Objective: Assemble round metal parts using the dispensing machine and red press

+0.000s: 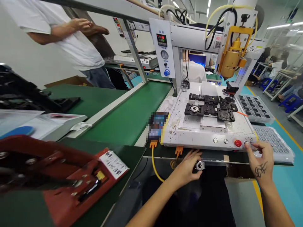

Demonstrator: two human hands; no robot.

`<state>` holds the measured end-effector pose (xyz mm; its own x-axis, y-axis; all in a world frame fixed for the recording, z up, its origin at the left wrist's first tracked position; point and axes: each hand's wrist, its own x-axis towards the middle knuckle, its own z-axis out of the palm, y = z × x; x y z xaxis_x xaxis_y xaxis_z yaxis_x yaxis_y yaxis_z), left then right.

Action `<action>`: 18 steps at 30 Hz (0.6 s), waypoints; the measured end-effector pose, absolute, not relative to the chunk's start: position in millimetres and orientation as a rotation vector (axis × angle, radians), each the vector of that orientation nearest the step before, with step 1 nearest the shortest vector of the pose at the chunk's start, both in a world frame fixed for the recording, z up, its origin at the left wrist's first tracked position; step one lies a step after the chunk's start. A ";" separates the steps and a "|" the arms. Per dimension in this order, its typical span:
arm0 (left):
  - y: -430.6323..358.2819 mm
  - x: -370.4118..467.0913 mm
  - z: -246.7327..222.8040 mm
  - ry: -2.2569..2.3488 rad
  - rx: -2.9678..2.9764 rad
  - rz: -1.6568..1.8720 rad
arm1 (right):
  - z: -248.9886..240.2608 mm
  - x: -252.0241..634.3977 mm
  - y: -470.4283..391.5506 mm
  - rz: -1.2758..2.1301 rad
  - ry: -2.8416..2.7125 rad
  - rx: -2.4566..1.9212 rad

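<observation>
My left hand holds a round metal watch-like part between thumb and fingers, just in front of the machine's front edge. At the right end of the front panel, my right hand has its thumb at a button, beside the red stop button; its fingers are bent and seem to hold nothing. On the white machine base sits a black fixture with another round metal part in its left holder. The gold dispensing head hangs above and behind the fixture.
Trays of parts stand right of the machine. A phone lies at its left edge, near a yellow cable. A red press fills the lower left. Beyond the green belt, a person in a white shirt stands.
</observation>
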<state>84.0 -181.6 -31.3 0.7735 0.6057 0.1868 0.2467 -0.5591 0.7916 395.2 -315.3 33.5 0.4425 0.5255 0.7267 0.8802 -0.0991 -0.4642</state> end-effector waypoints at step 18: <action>-188.3 102.5 -40.8 0.465 2.355 0.558 | -40.9 321.7 -277.8 0.102 -1.863 -1.641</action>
<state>102.5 -188.3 -40.8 0.8457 0.4624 0.2666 0.1788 -0.7160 0.6748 321.7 -277.8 -40.9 -0.0107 0.9124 0.4092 0.8621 0.2157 -0.4585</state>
